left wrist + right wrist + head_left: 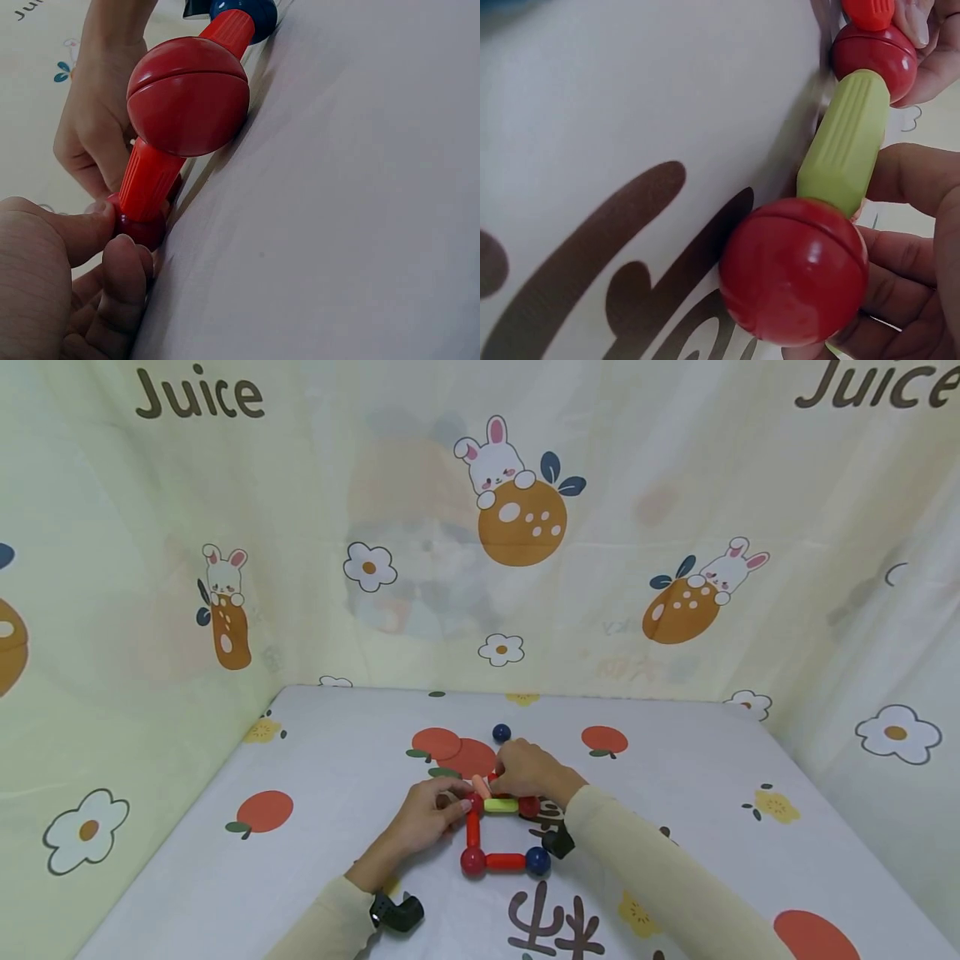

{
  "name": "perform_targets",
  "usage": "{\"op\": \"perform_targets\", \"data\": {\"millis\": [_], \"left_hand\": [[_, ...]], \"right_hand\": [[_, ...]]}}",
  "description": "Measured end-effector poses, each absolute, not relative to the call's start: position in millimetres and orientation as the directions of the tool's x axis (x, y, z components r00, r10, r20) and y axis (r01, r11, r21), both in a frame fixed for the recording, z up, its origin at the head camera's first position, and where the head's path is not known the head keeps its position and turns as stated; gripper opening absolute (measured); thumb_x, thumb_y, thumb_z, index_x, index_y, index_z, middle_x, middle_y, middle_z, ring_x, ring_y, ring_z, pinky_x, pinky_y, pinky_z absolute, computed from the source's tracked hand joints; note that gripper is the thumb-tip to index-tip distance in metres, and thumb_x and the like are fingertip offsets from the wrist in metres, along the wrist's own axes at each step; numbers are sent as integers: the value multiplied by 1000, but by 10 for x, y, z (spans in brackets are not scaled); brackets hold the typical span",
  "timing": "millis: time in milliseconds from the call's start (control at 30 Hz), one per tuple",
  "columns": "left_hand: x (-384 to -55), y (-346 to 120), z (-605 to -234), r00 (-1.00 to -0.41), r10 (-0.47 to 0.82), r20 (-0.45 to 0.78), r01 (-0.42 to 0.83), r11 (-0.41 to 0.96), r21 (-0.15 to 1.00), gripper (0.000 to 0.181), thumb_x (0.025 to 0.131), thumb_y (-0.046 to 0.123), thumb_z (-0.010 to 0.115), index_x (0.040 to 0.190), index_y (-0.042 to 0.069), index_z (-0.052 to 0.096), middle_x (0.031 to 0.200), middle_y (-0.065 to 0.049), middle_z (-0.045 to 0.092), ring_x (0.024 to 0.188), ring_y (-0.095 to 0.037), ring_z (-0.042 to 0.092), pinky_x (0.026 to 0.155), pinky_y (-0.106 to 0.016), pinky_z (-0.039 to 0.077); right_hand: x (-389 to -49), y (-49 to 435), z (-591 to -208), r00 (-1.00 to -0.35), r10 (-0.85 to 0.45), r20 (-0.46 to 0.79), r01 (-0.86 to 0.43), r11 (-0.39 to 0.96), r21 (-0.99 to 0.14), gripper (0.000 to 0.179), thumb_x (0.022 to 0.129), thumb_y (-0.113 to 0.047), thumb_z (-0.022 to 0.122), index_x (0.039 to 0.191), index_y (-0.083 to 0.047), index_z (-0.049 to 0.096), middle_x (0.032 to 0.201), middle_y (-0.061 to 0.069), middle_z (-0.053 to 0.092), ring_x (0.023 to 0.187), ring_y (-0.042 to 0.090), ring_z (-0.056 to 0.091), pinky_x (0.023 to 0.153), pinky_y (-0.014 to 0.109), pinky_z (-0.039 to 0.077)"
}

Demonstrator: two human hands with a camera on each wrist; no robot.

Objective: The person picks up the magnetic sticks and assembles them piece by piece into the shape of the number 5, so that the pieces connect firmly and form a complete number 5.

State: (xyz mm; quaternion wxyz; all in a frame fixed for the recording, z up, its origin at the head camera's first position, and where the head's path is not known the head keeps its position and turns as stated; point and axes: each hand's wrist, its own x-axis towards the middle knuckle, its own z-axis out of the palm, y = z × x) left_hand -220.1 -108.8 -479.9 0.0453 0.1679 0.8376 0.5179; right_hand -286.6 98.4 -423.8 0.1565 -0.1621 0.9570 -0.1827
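A build of balls and rods lies on the table. My left hand (429, 814) pinches the red ball (142, 229) at its far left corner between thumb and fingers. From that ball run a red rod (473, 831), a yellow-green rod (845, 142) and a salmon rod (481, 787). Just behind the yellow-green rod, my right hand (531, 771) curls its fingers on a small red piece (492, 777), mostly hidden by the fingers. Another red ball (793, 271) caps the yellow-green rod, beside the right hand.
The near side of the build has a red ball (473, 862), a red rod (506, 862) and a blue ball (537, 861). A loose blue ball (502, 732) sits behind the right hand. The tablecloth (337, 760) carries fruit prints, and a patterned curtain (420, 668) hangs behind it.
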Motion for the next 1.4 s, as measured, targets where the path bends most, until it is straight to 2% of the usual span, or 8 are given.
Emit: {"op": "perform_targets", "data": {"millis": [233,567,833,1233,1400], "left_hand": [[-2210,-1073,-4788,-937,332,110,248,409,878,26,98,18,68,123,13,68,84,-2,67,68,-17,63,57,-29,56],[-2201,-1075,-4818,-941,325,97,235,419,877,26,98,20,69,123,13,68,83,0,67,67,-17,63,58,-30,56],[-2206,-1076,-4822,-939,331,91,229,408,884,26,98,20,69,123,14,69,85,-1,67,64,-17,63,57,-29,56],[-2212,-1085,-4829,-945,316,87,220,414,884,27,97,22,70,122,13,69,79,-2,66,65,-18,62,58,-30,56],[-2211,-1081,-4819,-942,324,85,220,406,887,27,98,23,69,123,13,69,79,-2,66,63,-17,62,57,-30,55]], "right_hand": [[-2876,1017,-4227,-908,-352,-230,-242,885,-397,14,89,-24,76,87,-11,73,78,4,64,72,19,61,60,27,53],[-2890,1112,-4295,-927,-332,-172,-233,872,-431,20,88,-25,78,99,-9,74,78,2,64,69,17,62,57,26,53],[-2882,1176,-4293,-945,-310,-103,-228,850,-474,21,86,-24,77,100,-9,72,80,0,64,72,18,60,56,26,52],[-2686,1181,-4206,-943,-334,-2,-283,801,-527,16,86,-26,76,87,-14,66,61,0,58,59,16,57,50,25,46],[-2563,1180,-4136,-943,-330,45,-301,789,-536,14,85,-25,74,86,-14,65,62,0,58,58,16,55,49,26,43]]}}
